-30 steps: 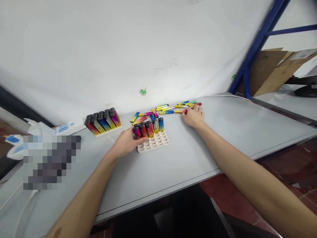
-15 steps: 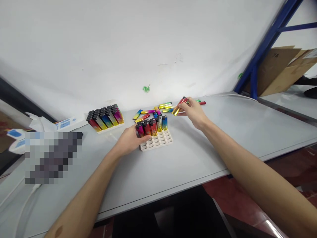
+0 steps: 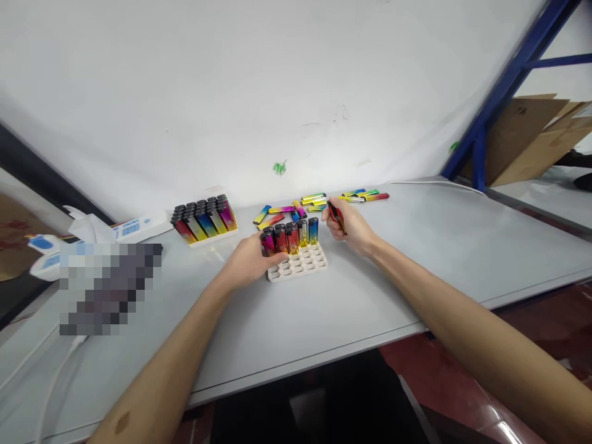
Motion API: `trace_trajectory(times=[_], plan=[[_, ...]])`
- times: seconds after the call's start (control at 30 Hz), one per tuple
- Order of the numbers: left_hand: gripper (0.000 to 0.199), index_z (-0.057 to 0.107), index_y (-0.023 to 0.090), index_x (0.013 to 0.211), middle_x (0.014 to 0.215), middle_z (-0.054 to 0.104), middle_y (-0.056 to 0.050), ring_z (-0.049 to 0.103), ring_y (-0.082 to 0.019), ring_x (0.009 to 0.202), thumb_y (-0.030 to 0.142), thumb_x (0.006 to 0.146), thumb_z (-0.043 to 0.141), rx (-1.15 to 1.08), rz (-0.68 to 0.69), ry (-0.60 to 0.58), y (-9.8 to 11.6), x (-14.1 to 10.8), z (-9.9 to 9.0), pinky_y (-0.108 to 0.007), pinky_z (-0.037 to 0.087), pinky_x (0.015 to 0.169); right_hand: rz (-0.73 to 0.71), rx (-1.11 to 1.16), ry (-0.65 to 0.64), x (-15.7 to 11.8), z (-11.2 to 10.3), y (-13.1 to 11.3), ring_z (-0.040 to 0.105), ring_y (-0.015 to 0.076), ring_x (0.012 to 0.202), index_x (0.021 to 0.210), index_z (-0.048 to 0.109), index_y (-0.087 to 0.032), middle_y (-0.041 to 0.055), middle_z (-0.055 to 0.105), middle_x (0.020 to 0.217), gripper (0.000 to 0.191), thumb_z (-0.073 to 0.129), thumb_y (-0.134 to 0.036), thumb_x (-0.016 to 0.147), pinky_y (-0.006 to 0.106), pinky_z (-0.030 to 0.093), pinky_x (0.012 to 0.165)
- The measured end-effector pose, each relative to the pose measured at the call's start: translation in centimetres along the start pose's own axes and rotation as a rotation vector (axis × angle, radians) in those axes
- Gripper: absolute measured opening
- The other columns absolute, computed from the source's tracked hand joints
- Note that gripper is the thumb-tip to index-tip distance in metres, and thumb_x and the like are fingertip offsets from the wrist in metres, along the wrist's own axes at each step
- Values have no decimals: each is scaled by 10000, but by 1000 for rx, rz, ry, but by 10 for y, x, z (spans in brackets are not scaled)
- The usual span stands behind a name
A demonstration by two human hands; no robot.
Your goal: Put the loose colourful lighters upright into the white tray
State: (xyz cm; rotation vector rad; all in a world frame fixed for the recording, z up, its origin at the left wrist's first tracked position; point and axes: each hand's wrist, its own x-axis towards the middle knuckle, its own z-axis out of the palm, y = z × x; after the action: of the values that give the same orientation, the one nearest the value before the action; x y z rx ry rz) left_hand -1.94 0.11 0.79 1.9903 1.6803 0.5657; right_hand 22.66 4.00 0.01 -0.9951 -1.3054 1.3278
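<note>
A white tray [image 3: 303, 268] with rows of holes lies on the table, with several upright lighters [image 3: 291, 238] in its back rows. My left hand [image 3: 250, 262] is wrapped round the left end of this group, its thumb across the front of the lighters and its other fingers mostly hidden behind. To the right of the tray, my right hand [image 3: 349, 225] is closed round a red lighter [image 3: 337, 216], tilted, with its black top toward the upper left. Loose shiny lighters [image 3: 282, 210] in several colours lie behind the tray.
At the back left stands a full tray of upright lighters [image 3: 203, 221]. Further left are a white power strip [image 3: 139, 227], cables and a pixelated dark object [image 3: 111, 290]. More loose lighters [image 3: 365, 196] lie near the wall. Cardboard boxes [image 3: 531, 142] sit beyond a blue frame [image 3: 480, 157].
My right hand has moved down and left toward the tray with the red lighter, turning it so its top points to the upper left. My left hand keeps its hold.
</note>
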Motion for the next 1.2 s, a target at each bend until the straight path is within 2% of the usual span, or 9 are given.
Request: trace_trajectory(times=[0.1, 0.2, 0.3, 0.37, 0.47, 0.53, 0.63, 0.87, 1.2], plan=[[434, 651, 219, 1098, 1071, 766, -59, 710, -282, 955, 497, 769, 706, 9, 0, -2, 1, -1, -1, -352, 548, 773, 17, 11, -5, 1, 1, 3, 253, 84, 457, 725, 569, -204, -55, 325, 598, 557, 486, -737, 865, 234, 194, 395], [432, 650, 214, 1082, 1065, 765, -67, 709, -286, 943, 513, 775, 699, 31, -2, -1, 1, -1, -1, -357, 543, 758, -6, 50, 1, 0, 3, 3, 414, 99, 538, 811, 546, -219, -42, 430, 682, 534, 594, -751, 811, 214, 338, 421], [468, 647, 216, 1126, 1082, 763, -68, 709, -288, 950, 518, 772, 702, 15, 1, -7, 0, 0, -1, -365, 545, 782, -38, 52, 0, -2, 6, 2, 546, 131, 646, 874, 425, -264, -48, 547, 749, 557, 701, -731, 747, 222, 445, 467], [454, 652, 221, 1124, 1086, 764, -65, 710, -289, 962, 505, 774, 703, 5, -2, -8, 0, 0, 0, -365, 548, 791, -59, 36, 6, -4, 6, 2, 523, 128, 590, 889, 381, -283, -75, 530, 694, 563, 709, -719, 754, 217, 425, 443], [400, 659, 230, 1081, 1074, 768, -58, 713, -292, 966, 490, 780, 699, 7, 11, -4, 0, -1, 0, -355, 547, 772, -34, 39, 14, -4, 4, 2, 353, 95, 467, 873, 472, -264, -89, 386, 582, 517, 644, -746, 797, 197, 288, 388], [396, 656, 232, 1078, 1068, 768, -56, 713, -291, 962, 491, 782, 697, 12, 21, 1, 0, -1, 0, -352, 543, 762, 7, 71, 4, -2, 2, 2, 258, 83, 437, 760, 516, -230, -75, 321, 538, 575, 546, -801, 821, 212, 187, 379], [408, 653, 228, 1087, 1070, 764, -59, 709, -288, 961, 500, 785, 693, 17, 7, -2, 0, 0, 0, -352, 540, 765, 56, 130, 18, 0, 0, 1, 178, 74, 406, 576, 427, -219, -62, 263, 478, 649, 449, -804, 857, 241, 114, 392], [371, 657, 230, 1070, 1053, 765, -45, 710, -276, 954, 474, 793, 687, 31, 8, 1, 1, -1, 1, -341, 537, 769, 104, 141, 102, -3, 5, -7, 126, 79, 384, 514, 335, -222, -54, 221, 422, 498, 333, -441, 961, 233, 94, 391], [390, 653, 223, 1059, 1055, 763, -60, 704, -282, 946, 503, 790, 689, 38, -4, -3, 1, 0, 0, -347, 532, 752, 100, 110, 104, -3, 6, -1, 135, 74, 398, 542, 354, -224, -66, 222, 439, 561, 413, -626, 928, 234, 112, 397]])
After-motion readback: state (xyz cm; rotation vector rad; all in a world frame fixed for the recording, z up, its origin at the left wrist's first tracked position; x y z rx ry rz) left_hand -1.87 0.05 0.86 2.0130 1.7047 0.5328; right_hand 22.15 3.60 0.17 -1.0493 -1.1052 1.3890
